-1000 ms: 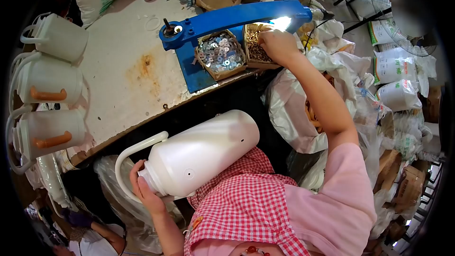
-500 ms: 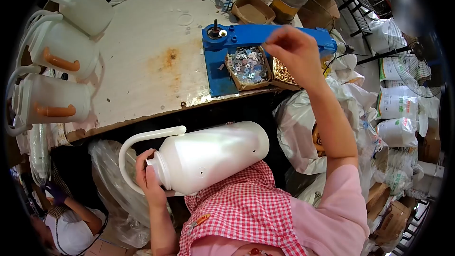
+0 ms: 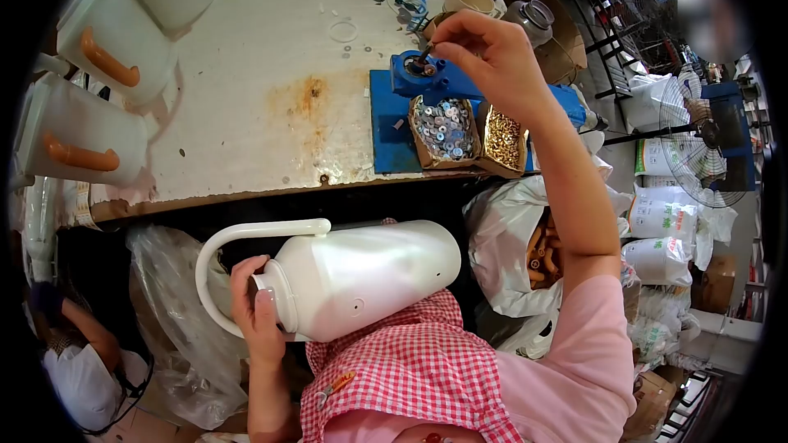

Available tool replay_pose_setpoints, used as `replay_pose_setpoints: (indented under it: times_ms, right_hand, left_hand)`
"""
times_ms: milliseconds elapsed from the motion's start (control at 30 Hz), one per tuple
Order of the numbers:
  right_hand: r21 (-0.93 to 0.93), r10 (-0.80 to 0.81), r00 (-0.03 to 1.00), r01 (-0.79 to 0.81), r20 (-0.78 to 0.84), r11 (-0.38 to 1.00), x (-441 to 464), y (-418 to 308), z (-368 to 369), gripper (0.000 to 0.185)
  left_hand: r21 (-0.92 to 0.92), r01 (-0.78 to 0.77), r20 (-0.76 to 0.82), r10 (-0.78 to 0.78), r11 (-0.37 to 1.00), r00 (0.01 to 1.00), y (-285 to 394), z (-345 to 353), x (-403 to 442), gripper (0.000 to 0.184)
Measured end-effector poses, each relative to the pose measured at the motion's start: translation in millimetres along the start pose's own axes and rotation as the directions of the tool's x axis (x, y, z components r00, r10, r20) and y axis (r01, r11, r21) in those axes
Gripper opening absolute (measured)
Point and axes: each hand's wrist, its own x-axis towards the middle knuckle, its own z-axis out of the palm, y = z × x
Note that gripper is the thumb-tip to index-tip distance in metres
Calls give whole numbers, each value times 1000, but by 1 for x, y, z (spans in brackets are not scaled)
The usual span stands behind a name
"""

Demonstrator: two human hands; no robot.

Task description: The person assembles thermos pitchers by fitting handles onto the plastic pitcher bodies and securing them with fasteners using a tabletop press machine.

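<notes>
Currently steadying the white bottle [image 3: 377, 275] on its side against the checkered apron [image 3: 410, 353], neck toward nine o'clock, base toward three, with the left hand [image 3: 261, 312] partly closed around the neck rim. Positioned at one o'clock: right hand [image 3: 491, 53], pinched nearly closed beside the upright pin [image 3: 425, 54] of the blue fixture [image 3: 392, 127]; contents between fingertips, and contact with the pin, impossible to tell. Set below, toward six o'clock on the counter [image 3: 238, 115]: washer box [image 3: 445, 130]; toward five, box of brass-coloured fasteners [image 3: 502, 139].
</notes>
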Motion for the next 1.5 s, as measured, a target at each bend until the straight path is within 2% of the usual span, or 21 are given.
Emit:
replay_pose_setpoints:
  times_ms: [167, 233, 267, 333, 433, 567, 700, 767, 800, 833, 900, 933, 1000, 1033, 1067, 1100, 1167, 1200, 1267, 1400, 1500]
  right_hand:
    - [-78, -14, 998, 19, 60, 997, 9, -9, -7, 10]
    - [-192, -39, 992, 61, 119, 980, 13, -12, -11, 10]
    - [-192, -39, 992, 62, 121, 979, 14, -15, -12, 10]
    - [-331, -146, 972, 202, 187, 922, 18, -22, -14, 9]
    - [-308, -76, 968, 150, 239, 940, 24, -24, -16, 9]
    - [-275, -45, 977, 103, 208, 956, 22, -16, -13, 11]
    - [-135, 11, 969, 23, 247, 991, 18, -16, -11, 19]
    - [12, 117, 975, -121, 191, 993, 16, -27, -14, 17]
    - [97, 181, 957, -208, 228, 973, 12, -30, -16, 34]
    - [101, 187, 956, -213, 225, 972, 3, -25, -14, 34]
    - [197, -6, 997, 21, -72, 980, -23, -7, -7, 10]
    - [308, 95, 994, -109, 60, 945, -41, -6, -12, 12]
    - [353, 254, 912, -365, 323, 862, -77, 12, -8, 14]
    - [268, 322, 885, -417, 337, 868, -93, 27, 4, 9]
    - [74, 363, 881, -401, 303, 913, -100, 36, 13, 13]
    - [-36, 354, 910, -355, 214, 934, -108, 55, 25, 14]
    - [-192, 291, 944, -260, 154, 946, -110, 75, 43, 15]
    - [-182, 288, 945, -260, 153, 948, -108, 78, 48, 15]
    - [-376, 321, 930, -238, 177, 896, -106, 80, 57, 15]
    - [-388, 270, 951, -195, 150, 901, -106, 87, 60, 14]
    - [-361, 188, 981, -156, 56, 920, -113, 94, 58, 12]
  left_hand:
    - [-6, -17, 8, 17, 1000, 1000, -1, 0, 2, 41]
    - [-7, -21, 8, 21, 1000, 1000, 0, 0, 3, 41]
    - [-8, -21, 9, 21, 1000, 1000, 1, 0, 3, 41]
    - [-10, -20, 9, 20, 1000, 1000, 1, 1, 4, 41]
    - [-5, -16, 9, 16, 1000, 1000, -2, 0, 3, 41]
    - [-6, -17, 7, 17, 1000, 1000, -3, 1, 3, 42]
    - [-24, 4, 16, -4, 1000, 1000, -2, 1, 2, 44]
    - [-22, 4, 31, -4, 1000, 1000, -3, 0, 2, 44]
    - [-22, 7, 34, -6, 1000, 999, -4, 0, 2, 45]
    - [-17, 8, 41, -7, 1000, 999, -5, 0, 2, 45]
    - [-2, -69, 15, 69, 998, 998, -8, -1, 1, 47]
    - [-1, -65, 17, 65, 998, 998, -8, -1, 0, 47]
    - [-10, -65, 11, 65, 998, 998, -10, -1, -3, 49]
    - [-9, -60, 8, 61, 998, 998, -10, 1, -3, 49]
    - [-20, -45, 5, 45, 999, 999, -8, 1, -3, 49]
    - [-30, -32, 6, 32, 999, 999, -7, 2, -1, 49]
    - [-32, 3, 14, -3, 999, 1000, -4, 5, 2, 48]
    - [-41, 40, 11, -39, 998, 999, -2, 5, 2, 47]
    - [-4, 36, 18, -36, 999, 999, -3, 4, 0, 46]
    - [31, 23, 12, -23, 999, 1000, -4, 5, -1, 45]
    - [42, 13, 12, -13, 999, 1000, -2, 4, 0, 44]
